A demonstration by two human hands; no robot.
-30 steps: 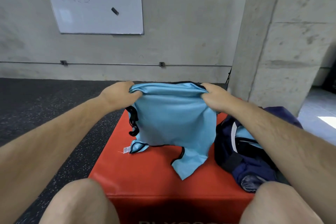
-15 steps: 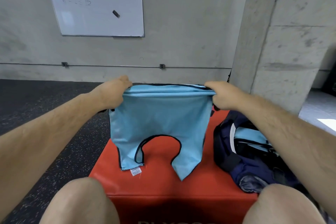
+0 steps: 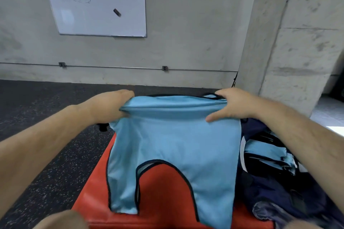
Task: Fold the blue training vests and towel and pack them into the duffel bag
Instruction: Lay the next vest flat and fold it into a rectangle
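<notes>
The step in hand looked to be squaring up a light blue, black-trimmed training vest [image 3: 173, 147] before folding it. To do it well, the two gripped corners wanted holding level and equally taut, so that the edge ran straight between them and the shoulder straps hung even. The cloth could then be lowered flat onto the red padded box [image 3: 162, 191] beneath it and folded, strap end up to the held edge, without a twist. A slack roll of fabric sagged just under the held edge, which suggested a little more pull apart was needed first. The fabric looked thin and slippery, so a loose pinch might let one corner slide.

The left hand [image 3: 109, 106] had its fingers curled tightly round one upper corner of the vest, bunching the cloth there. The right hand [image 3: 232, 106] pinched the other upper corner, thumb laid across the near face and fingers hooked over the top edge. Neither hand was spread wide.

The vest's top edge ran between the two grips. Below them its body hung down toward the person, with the straps and arched neck opening lowest and the lower end lying on the box. Just beside and below the right-hand grip sat an open navy fabric duffel bag [image 3: 270, 191], with folded light blue pieces [image 3: 264, 151] already inside.
</notes>
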